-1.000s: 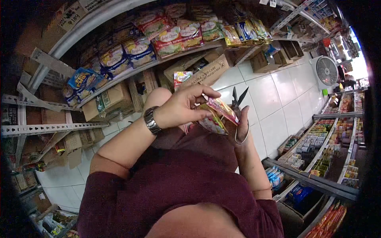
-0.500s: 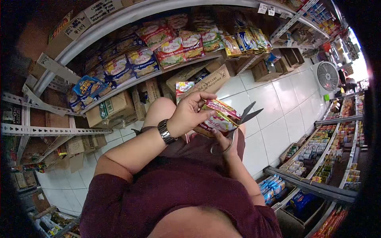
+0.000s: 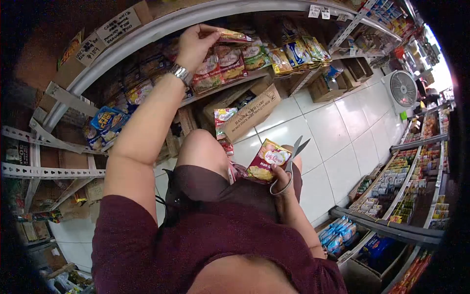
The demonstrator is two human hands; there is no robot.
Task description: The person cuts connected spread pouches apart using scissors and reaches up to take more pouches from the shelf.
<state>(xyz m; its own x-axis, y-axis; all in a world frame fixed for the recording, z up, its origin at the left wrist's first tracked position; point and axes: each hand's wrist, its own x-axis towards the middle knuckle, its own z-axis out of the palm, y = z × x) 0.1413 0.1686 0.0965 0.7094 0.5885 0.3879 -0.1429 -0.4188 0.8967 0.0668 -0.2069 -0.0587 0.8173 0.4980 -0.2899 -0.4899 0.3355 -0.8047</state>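
My left hand (image 3: 195, 46), with a metal watch at its wrist, is raised to the shelf. Its fingers pinch one end of a spread packet (image 3: 236, 36), seen almost edge-on above the row of sandwich spread packets (image 3: 231, 62). Over my lap, my right hand (image 3: 283, 182) grips a yellow and dark red ham spread packet (image 3: 267, 162) by its lower right corner. The same hand has the scissors (image 3: 299, 149), with fingers through the handle and the blades slightly apart, pointing up and away beside the packet.
Below the shelf stands an opened cardboard box (image 3: 253, 113), with a red and white packet (image 3: 224, 121) at its left end. Yellow and blue pouches (image 3: 296, 51) sit farther right. A fan (image 3: 402, 88) stands on the tiled floor, and stocked shelves (image 3: 391, 188) line the right.
My left hand has left the packets over my lap and moved up to the shelf, carrying one. My right hand keeps the scissors and the ham spread packet, now held more upright.
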